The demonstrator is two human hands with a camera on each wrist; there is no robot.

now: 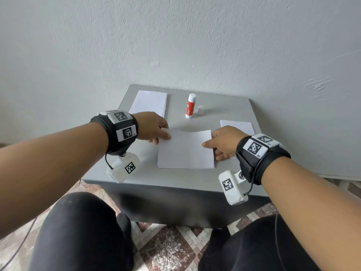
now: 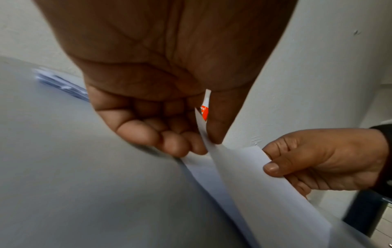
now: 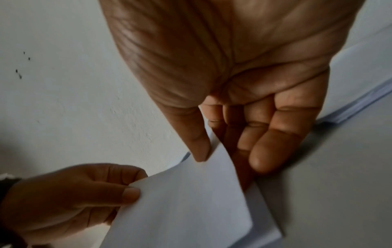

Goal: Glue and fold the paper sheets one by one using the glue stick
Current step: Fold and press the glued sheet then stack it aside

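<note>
**Item: sheet mid-fold, both hands engaged**

Head view: left hand (image 1: 154, 127) and right hand (image 1: 224, 142) each pinch a far corner of the folding sheet (image 1: 185, 151), centred on the grey table (image 1: 175, 178). Glue stick (image 1: 190, 106) upright beyond, its cap (image 1: 200, 110) just beside it. Unused stack (image 1: 149, 102) far left; folded sheets (image 1: 239, 126) right.

Left wrist view: thumb over, fingers (image 2: 174, 142) under, flap raised off the lower half.

Right wrist view: the same pinch; flap lifted.

Risk, as judged: uneven lowering would skew the edges, and glue would fix the misalignment.
</note>
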